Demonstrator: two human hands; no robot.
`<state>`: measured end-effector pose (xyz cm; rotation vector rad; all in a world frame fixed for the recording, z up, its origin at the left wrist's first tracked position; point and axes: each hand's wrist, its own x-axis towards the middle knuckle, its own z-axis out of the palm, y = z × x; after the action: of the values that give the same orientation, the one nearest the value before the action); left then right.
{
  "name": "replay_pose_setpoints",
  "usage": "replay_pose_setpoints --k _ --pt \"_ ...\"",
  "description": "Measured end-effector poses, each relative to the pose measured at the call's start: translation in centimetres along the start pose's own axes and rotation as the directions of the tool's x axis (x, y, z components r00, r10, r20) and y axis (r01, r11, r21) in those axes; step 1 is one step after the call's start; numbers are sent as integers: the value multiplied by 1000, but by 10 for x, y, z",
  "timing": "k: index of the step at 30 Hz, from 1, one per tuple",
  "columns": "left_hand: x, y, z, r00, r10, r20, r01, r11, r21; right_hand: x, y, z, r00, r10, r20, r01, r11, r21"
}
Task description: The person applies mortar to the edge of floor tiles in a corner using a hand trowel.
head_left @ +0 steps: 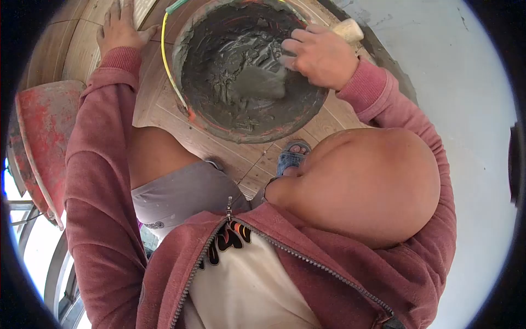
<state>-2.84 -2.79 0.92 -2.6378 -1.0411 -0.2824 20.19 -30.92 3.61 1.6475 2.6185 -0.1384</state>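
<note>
A round bucket [183, 112] holds wet dark grey mortar [219, 60], ridged and smeared up its walls. My right hand [323, 57] is closed around a trowel over the bucket's right side; the pale wooden end of the trowel's handle [348, 32] sticks out behind the hand. The trowel's blade [260, 82] lies flat in the mortar, coated grey. To the left of the bucket, my left hand [121, 32] has its fingers spread, resting on or just over a pale strip and the wood-look tiles. It holds nothing.
A yellow wire handle with a green grip [176, 6] arches at the bucket's left. A red, mortar-stained bucket [52, 115] lies tilted at the left. Wood-look tiles [241, 159] cover the floor. A grey-white wall [471, 109] runs along the right. Both knees flank the near side.
</note>
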Motion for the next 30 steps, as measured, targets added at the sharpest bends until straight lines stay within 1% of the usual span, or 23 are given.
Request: replay_pose_setpoints --k 1,2,4,5,7,9,11,13,14,16,17,18,19,20,21,23,24,25,26,27,28,29,30 --pt "0 1 -1 1000 -8 10 8 1000 -1 0 1 0 999 18 35 -16 998 -61" --pt "1 2 -2 1000 -14 19 14 1000 -2 1 1 1 999 18 34 -16 998 -61" --pt "1 0 -1 1000 -6 14 6 1000 0 4 0 4 993 -53 104 58 997 -48" --pt "0 0 0 1000 2 10 -2 1000 1 5 -3 4 993 -52 103 57 997 -45" --pt "0 -1 2 1000 9 -7 -9 1000 -23 6 -10 0 990 -123 73 127 991 -47" --pt "0 0 3 1000 13 -20 -14 999 -46 7 -14 -6 985 -157 67 160 987 -30" --pt "0 1 1 1000 -2 13 2 1000 10 6 -10 -11 980 -190 58 191 981 -13" --pt "-1 4 -3 999 -10 34 9 1000 20 -1 3 -13 996 -85 37 80 991 108" --pt "0 5 -5 999 -17 51 16 999 32 -9 7 -13 996 -80 33 76 992 103" --pt "1 1 -9 998 -17 53 16 1000 25 -29 12 -13 992 37 -118 6 938 347" --pt "2 2 -6 998 -15 65 15 1000 6 -38 11 -10 992 56 -111 -16 942 336" --pt "2 0 -3 999 -1 51 3 1000 -23 -53 10 -7 974 153 -168 -64 895 441" --pt "3 -2 -1 999 16 33 -14 998 -63 -71 8 -5 942 259 -213 -109 837 536" --pt "3 -4 1 999 16 42 -13 998 -69 -89 1 -1 901 374 -221 -167 767 619" --pt "4 -5 2 999 17 50 -14 997 -76 -110 -7 4 888 412 -206 -220 772 596" --pt "6 -10 6 998 49 30 -45 993 -113 -147 -24 14 702 690 -176 -444 618 649" --pt "4 -2 -3 998 21 65 -17 998 -61 -162 -31 17 652 739 -172 -494 586 643" --pt "5 3 -10 995 -12 99 12 1000 -1 -177 -36 14 632 756 -172 -517 576 634" --pt "6 6 -13 996 6 89 -5 1000 -13 -191 -40 11 580 807 -107 -630 528 569" --pt "6 7 -17 994 -8 110 5 1000 30 -203 -40 11 528 848 -50 -721 479 501" --pt "6 6 -18 991 -23 133 14 997 70 -213 -42 12 519 853 -54 -725 473 501" --pt "6 5 -17 992 -16 129 7 998 68 -222 -41 13 423 904 60 -852 374 366" --pt "6 4 -16 991 -20 130 11 997 75 -229 -41 16 302 940 157 -941 268 207"
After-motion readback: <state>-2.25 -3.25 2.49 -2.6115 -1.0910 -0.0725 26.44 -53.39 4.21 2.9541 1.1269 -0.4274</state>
